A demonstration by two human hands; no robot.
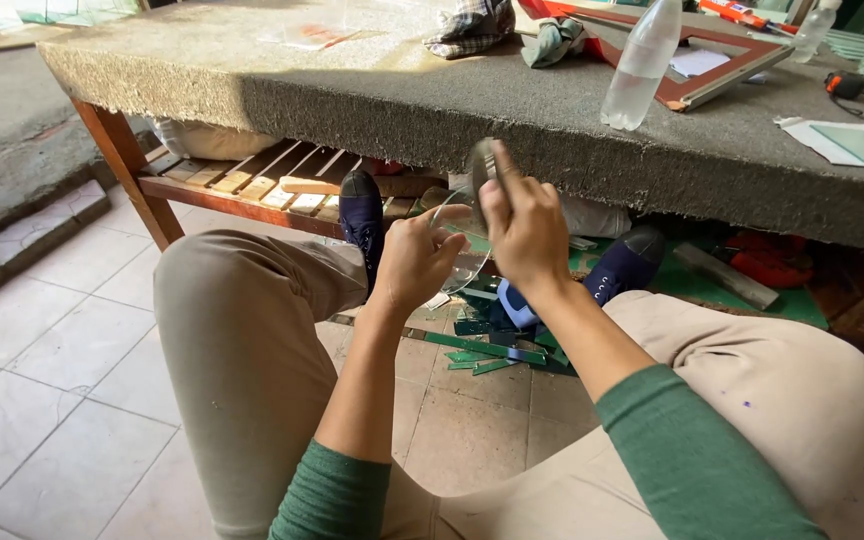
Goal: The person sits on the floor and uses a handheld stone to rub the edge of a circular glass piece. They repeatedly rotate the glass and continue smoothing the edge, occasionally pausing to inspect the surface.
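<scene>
You are gripping a thin, fragile, rounded glass piece (462, 245) by its edge in your left hand (414, 262), at twelve o'clock above your knees, while your right hand (524, 232) is pinching a small grey block (480, 165) against it.

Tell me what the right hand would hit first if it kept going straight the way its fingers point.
The right hand points up and away, toward the front edge of the grey carpet-covered workbench. That edge looks like the first thing in line, past the small grey pad it pinches. Depth is unclear.
</scene>
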